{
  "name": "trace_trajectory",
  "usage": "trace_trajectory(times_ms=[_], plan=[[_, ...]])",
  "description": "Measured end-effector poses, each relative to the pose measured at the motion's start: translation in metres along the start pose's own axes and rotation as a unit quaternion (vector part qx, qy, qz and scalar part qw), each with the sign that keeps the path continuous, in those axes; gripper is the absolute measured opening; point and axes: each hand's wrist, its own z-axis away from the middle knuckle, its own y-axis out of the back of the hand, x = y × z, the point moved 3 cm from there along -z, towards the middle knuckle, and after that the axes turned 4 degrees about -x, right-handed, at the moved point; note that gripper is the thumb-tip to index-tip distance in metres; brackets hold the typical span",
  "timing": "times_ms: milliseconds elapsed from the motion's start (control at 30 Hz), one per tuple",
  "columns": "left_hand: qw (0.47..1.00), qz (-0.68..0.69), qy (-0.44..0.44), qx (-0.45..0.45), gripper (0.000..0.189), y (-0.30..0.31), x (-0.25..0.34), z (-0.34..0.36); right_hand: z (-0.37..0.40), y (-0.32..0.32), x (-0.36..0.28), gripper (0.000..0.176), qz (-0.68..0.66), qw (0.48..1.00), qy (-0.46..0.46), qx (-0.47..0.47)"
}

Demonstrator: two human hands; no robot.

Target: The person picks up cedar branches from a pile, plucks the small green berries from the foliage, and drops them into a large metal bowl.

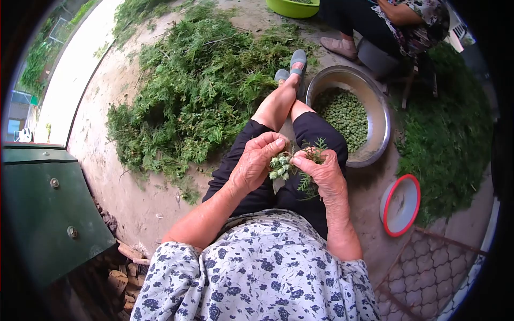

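Observation:
My left hand [258, 163] is closed in a pinch over my lap, with a cluster of pale green cones [279, 166] at its fingertips. Close beside it, my right hand [326, 175] grips a green cypress-like sprig [307, 184], its feathery leaves sticking out above and below the thumb. The thumb and finger of the right hand meet the cone cluster's edge; exactly where the stem joins is hidden. Just past my right knee stands a large metal basin [381, 117], partly filled with many small green cones [345, 119].
A broad heap of cut green branches [187, 91] covers the ground ahead and left. More branches [444, 134] lie at right, near a red-rimmed bowl [400, 205]. Another person [399, 21] sits beyond the basin, near a lime-green tub [293, 8]. Firewood [120, 281] is stacked lower left.

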Motion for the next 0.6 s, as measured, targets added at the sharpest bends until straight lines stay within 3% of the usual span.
trace_trajectory(times_ms=[33, 300, 400, 600], plan=[[0.997, 0.055, 0.043, 0.030, 0.016, 0.001, -0.001, -0.001, 0.000, 0.000, 0.000, 0.010, 0.011, 1.000, 0.001, 0.008], [0.997, 0.070, 0.012, 0.022, 0.019, 0.004, 0.006, 0.004, 0.000, 0.000, -0.005, 0.012, 0.062, 0.998, 0.017, 0.015], [0.998, 0.028, 0.062, 0.011, 0.024, 0.005, 0.007, 0.005, -0.001, 0.001, -0.003, 0.012, 0.061, 0.998, 0.010, 0.013], [0.994, 0.051, 0.094, 0.013, 0.014, 0.014, 0.001, 0.005, -0.001, 0.001, -0.002, 0.012, 0.073, 0.997, 0.010, 0.013]])
